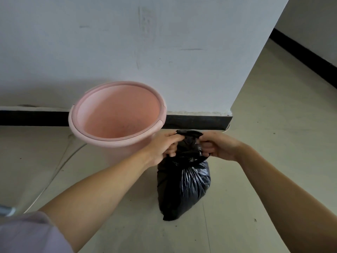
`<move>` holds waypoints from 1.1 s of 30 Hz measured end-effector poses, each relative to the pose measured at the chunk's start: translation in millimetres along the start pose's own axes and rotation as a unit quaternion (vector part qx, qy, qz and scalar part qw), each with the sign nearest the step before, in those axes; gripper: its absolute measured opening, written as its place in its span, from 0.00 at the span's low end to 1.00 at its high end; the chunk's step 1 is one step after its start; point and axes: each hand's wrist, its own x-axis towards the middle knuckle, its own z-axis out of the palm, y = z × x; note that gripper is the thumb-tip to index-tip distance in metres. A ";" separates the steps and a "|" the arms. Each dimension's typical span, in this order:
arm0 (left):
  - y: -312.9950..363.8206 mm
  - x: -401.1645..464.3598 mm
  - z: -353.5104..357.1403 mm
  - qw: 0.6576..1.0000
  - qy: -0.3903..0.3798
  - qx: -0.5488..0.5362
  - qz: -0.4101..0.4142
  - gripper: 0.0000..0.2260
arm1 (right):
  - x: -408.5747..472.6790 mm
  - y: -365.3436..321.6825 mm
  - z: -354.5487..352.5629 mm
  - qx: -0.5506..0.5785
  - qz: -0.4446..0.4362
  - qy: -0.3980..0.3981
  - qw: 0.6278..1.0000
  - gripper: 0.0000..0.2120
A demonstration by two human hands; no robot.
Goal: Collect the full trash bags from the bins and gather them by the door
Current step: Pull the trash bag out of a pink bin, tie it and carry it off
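Looking at the big stuff first: white wall (127,42) runs across the far side with a black baseboard (197,122) along the bottom, pale floor (264,134) everywhere else, and a corridor opening off to the far right. No door anywhere in view, so can't say how far the drop-off spot is. Pink bin (116,114) sits on the left against the wall, and it's got no liner or trash in it, so the pulling-out part looks done for this one. Black bag (184,187) is out, just right of the bin and nearer to me, bulging and resting on the floor, apart from the bin as far as I can tell. Both hands are at its neck: left hand (162,148) has its fingers curled tight around a bunch of plastic, right hand (217,146) is doing the same on the other side, pulling outward. My guess is that's knotting it closed. Still left: finish the tie, carry it to the door, then any other bins, none of which show here.
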 end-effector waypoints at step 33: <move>414.3 -286.5 87.7 0.873 -0.086 0.479 0.013 0.14 | -305.5 -385.8 184.1 -0.576 0.036 0.013 0.817 0.10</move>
